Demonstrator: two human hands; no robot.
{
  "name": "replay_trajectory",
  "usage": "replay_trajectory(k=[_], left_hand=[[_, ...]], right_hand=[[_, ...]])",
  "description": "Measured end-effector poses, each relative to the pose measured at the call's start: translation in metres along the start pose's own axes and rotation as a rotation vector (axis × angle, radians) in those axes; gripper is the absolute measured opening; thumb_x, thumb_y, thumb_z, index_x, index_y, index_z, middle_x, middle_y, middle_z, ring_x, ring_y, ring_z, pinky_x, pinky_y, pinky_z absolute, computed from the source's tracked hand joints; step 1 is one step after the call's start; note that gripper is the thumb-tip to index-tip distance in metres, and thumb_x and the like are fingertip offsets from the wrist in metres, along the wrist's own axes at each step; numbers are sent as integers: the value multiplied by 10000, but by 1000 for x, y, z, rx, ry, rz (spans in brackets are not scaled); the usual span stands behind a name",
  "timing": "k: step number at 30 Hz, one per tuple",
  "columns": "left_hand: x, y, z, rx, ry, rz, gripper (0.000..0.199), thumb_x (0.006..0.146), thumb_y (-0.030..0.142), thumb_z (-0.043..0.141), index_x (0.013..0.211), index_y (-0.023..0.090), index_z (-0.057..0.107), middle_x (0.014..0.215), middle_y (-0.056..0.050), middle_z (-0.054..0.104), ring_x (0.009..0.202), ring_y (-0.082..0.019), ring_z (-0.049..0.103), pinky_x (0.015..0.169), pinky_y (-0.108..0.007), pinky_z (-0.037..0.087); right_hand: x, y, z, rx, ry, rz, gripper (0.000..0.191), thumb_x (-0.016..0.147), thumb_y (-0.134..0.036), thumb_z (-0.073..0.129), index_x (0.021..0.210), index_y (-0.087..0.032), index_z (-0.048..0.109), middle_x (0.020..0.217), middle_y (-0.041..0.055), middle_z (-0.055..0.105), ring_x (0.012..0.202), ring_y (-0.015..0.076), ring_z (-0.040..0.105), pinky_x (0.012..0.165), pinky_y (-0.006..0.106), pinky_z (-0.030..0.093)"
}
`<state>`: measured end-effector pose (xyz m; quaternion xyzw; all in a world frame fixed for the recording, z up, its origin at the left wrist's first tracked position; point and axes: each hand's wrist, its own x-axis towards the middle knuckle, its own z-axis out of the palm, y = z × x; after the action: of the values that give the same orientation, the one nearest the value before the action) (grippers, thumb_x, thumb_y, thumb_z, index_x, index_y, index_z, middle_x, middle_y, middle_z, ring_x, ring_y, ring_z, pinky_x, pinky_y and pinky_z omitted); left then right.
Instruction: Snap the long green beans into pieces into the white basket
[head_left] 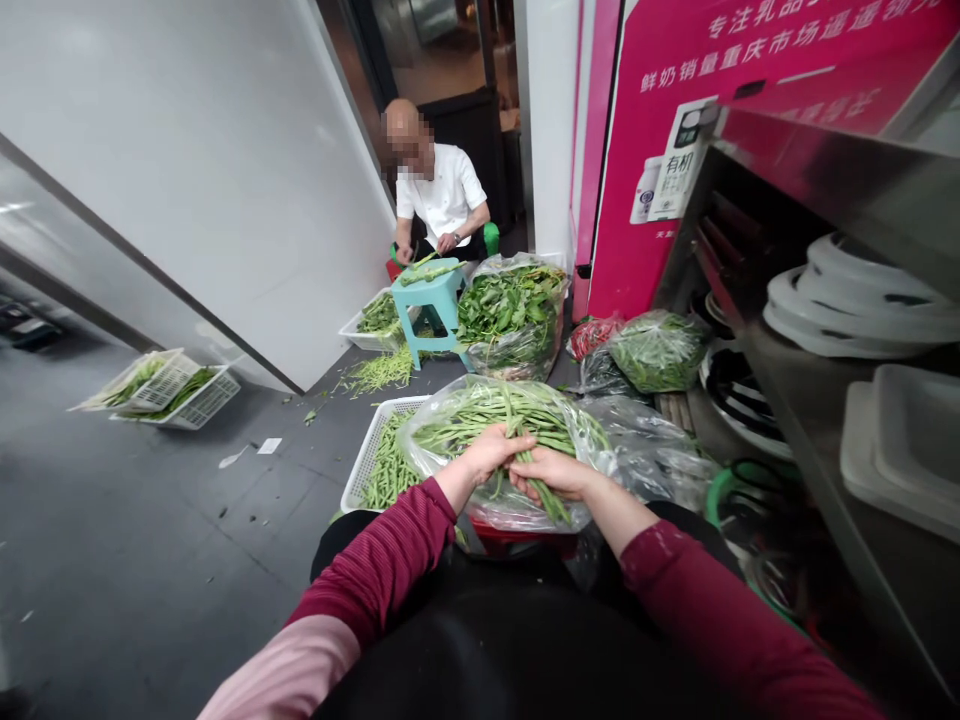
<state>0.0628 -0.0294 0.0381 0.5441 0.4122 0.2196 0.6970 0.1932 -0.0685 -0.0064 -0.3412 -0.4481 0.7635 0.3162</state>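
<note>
Scraps point(381, 371) litter grey floor point(180, 530) beside white wall point(217, 180) — hands point(489, 450) hold beans point(553, 503).

Left arm point(394, 545): reaching from near left toward centre, sleeved, wrist point(457, 480) bare.
Right arm point(675, 560): reaching from near right, lower forearm point(616, 508) bare.
Left hand point(491, 452): curled, turned rightward.
Right hand point(555, 472): curled, turned leftward; apparently touching the left, contact partly hidden.
</note>
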Motion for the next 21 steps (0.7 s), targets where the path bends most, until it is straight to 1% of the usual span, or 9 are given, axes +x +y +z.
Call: replay_trajectory(k=[2,4,6,7,10,13,15,17,21], left_hand=[[2,7,0,-13,86,68,381,619,450,675,744,128,514,465,53,464,350,-49,400,368,-182,277],[5,17,-7,-52,216,157,370,635,453,664,725,132,504,459,65,436,343,-34,364,356,-175,260],[7,28,-18,-103,339,223,365,631,443,670,709,128,503,456,79,393,336,-15,302,342,-169,224],[8,33,-25,-133,395,245,365,627,442,672,702,127,502,452,87,369,332,-9,272,336,-168,205],[6,43,-43,-217,553,287,363,619,440,672,695,132,498,448,96,339,323,-4,227,329,-170,179],[1,47,-55,-257,659,294,364,607,444,671,697,133,504,445,90,360,319,-8,242,331,-170,190],[-2,48,-59,-273,692,301,361,605,443,668,692,133,507,439,88,368,319,-11,254,334,-169,204],[-5,48,-61,-277,716,327,351,613,438,660,692,131,509,444,82,393,320,-13,264,335,-168,218],[-8,47,-68,-247,745,376,328,637,422,642,715,126,525,473,60,463,318,-18,280,329,-172,233]], right_hand=[[2,-1,-4,25,52,-51,274,706,-408,627,758,-141,593,643,12,604,533,101,545,529,243,449],[1,-3,-8,27,122,-133,301,695,-353,653,910,-151,591,822,42,649,679,122,593,632,254,465],[-2,-5,-11,16,181,-169,383,684,-310,667,1026,-176,557,936,53,649,741,128,602,665,256,467],[-3,-7,-11,22,194,-159,399,682,-301,668,1043,-184,546,948,53,648,731,129,604,653,258,472],[-8,-9,-11,95,153,-93,350,686,-299,661,995,-176,553,869,51,651,618,112,587,556,245,476],[-12,-9,-10,171,79,-66,300,700,-288,645,960,-152,583,779,51,646,539,85,544,498,217,465],[-12,-7,-11,193,78,-61,280,691,-264,651,936,-136,610,744,48,642,524,75,531,494,203,466],[-11,-6,-12,182,101,-47,238,672,-248,664,871,-121,633,688,36,629,503,69,517,484,197,465],[-10,-5,-11,108,150,-16,210,682,-295,645,774,-107,639,622,35,617,448,62,485,439,195,443]])
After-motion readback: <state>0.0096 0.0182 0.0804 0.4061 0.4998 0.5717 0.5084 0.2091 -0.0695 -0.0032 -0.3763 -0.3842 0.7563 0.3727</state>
